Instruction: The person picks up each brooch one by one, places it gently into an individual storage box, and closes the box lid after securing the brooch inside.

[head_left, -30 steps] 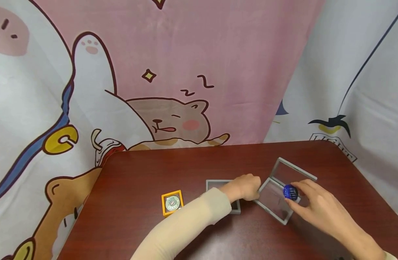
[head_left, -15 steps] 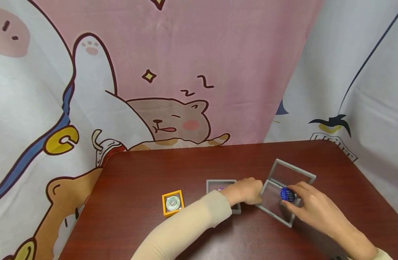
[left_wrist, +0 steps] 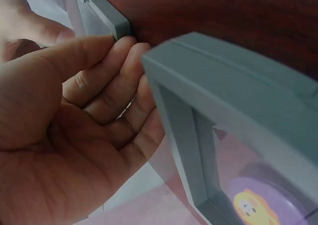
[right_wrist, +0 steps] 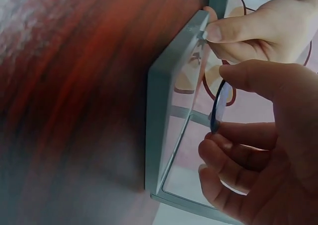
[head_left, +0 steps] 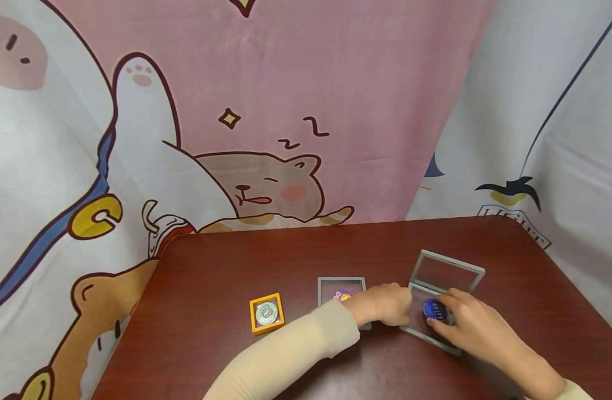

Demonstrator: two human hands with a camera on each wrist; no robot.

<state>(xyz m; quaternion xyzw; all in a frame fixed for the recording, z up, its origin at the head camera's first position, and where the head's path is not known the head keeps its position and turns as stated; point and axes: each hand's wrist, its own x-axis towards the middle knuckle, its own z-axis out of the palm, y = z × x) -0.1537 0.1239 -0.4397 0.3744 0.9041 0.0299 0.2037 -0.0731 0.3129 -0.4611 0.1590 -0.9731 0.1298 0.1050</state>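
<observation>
My right hand [head_left: 478,322] pinches a round blue badge [head_left: 434,310] between thumb and fingers, over the lower half of an open grey display frame [head_left: 453,261]. The right wrist view shows the badge [right_wrist: 217,108] nearly edge-on, close to the frame's clear film. Its hinged lid stands raised at the back. My left hand [head_left: 386,304] grips that frame's left corner between thumb and index finger, as the left wrist view shows on the frame edge [left_wrist: 107,14]. Beneath my left forearm lies a second grey frame [head_left: 342,279], partly hidden, with a purple badge [head_left: 343,295] inside.
A small yellow-orange frame [head_left: 253,316] holding a pale green round badge [head_left: 267,314] lies left of my sleeve [head_left: 290,350]. All of it stands on a dark red-brown table [head_left: 225,266]. A cartoon-printed curtain [head_left: 366,111] hangs behind the table.
My right hand has lowered the blue badge down and left into the open frame. My left hand has shifted slightly right. The open frame has turned a little, uncovering the purple badge.
</observation>
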